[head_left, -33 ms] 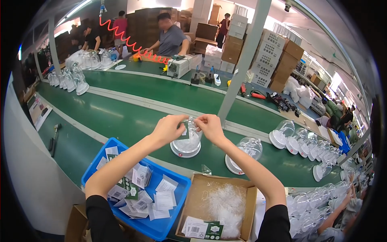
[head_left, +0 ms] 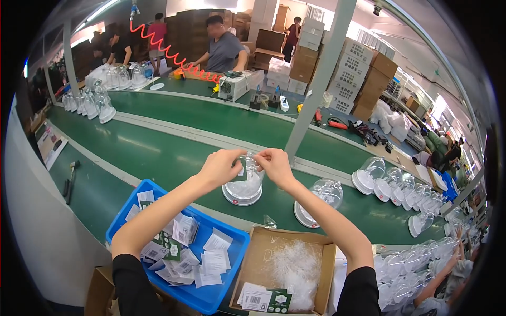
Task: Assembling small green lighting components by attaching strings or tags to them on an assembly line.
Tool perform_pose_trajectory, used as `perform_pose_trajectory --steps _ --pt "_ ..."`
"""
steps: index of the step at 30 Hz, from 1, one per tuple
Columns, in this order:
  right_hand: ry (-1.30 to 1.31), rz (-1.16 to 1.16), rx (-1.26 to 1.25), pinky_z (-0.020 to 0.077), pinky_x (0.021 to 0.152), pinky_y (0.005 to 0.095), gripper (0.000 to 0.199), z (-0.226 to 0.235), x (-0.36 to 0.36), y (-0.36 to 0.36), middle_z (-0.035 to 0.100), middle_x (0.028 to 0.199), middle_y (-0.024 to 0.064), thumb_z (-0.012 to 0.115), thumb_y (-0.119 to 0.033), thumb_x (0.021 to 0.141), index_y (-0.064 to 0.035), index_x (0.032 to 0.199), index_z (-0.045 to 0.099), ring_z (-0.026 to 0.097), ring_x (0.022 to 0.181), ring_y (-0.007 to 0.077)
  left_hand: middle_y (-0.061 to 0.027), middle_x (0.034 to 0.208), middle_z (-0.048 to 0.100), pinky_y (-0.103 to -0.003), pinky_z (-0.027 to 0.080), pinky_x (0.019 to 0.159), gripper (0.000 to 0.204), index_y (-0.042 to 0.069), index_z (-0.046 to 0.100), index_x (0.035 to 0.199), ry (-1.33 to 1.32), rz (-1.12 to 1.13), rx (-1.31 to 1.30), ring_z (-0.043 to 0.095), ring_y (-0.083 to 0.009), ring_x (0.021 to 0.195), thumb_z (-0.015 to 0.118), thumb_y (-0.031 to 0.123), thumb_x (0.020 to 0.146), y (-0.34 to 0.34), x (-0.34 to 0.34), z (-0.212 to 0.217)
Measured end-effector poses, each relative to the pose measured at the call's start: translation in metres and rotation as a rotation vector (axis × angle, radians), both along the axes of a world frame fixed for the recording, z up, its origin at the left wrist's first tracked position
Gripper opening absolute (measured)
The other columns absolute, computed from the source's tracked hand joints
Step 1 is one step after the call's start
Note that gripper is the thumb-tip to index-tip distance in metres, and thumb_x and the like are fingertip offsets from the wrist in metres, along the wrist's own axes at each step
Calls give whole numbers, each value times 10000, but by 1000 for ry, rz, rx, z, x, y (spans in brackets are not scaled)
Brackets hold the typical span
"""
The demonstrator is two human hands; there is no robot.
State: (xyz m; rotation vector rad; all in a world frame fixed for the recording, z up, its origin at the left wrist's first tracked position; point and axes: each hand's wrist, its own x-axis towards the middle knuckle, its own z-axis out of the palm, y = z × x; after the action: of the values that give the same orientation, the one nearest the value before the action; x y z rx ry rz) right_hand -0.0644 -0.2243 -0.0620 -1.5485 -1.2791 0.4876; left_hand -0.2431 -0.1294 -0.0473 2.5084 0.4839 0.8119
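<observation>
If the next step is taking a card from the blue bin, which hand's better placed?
Probably left: the left hand is nearer the blue bin, its forearm crossing above it. The right hand sits farther off. Both are at the top of the clear bell-shaped dome, so neither looks free.

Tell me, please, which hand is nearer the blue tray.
Left: the left hand is beyond the blue tray; the right hand is farther off, beyond and right of it.
</observation>
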Motion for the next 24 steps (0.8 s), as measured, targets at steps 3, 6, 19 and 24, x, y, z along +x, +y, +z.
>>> perform_pose_trajectory --steps 3,6,19,24 --pt "-48 -5 -28 495 518 244 208 -1 1 11 673 676 93 653 -136 862 67 823 670 641 573 114 -176 806 667 -458 518 687 280 72 663 1045 -35 39 99 641 -363 762 553 124 793 13 4 -14" --pt "-151 -42 -55 492 514 272 236 -6 8 16 664 631 92 666 -184 852 46 797 684 638 547 134 -171 795 655 -470 513 690 229 61 664 972 -66 49 187 627 -367 781 558 121 778 16 13 -12" --pt "-143 144 -116 486 534 311 217 -14 17 40 654 657 102 613 -169 865 33 794 652 616 562 149 -123 901 611 -419 494 785 150 37 661 939 -80 10 282 576 -321 916 584 123 842 28 23 -13" --pt "0 188 -147 496 535 288 196 -16 16 49 653 673 80 569 -132 863 32 776 630 617 579 126 -136 941 619 -407 497 799 172 22 660 994 -44 -71 69 592 -326 941 568 109 877 38 18 -16"
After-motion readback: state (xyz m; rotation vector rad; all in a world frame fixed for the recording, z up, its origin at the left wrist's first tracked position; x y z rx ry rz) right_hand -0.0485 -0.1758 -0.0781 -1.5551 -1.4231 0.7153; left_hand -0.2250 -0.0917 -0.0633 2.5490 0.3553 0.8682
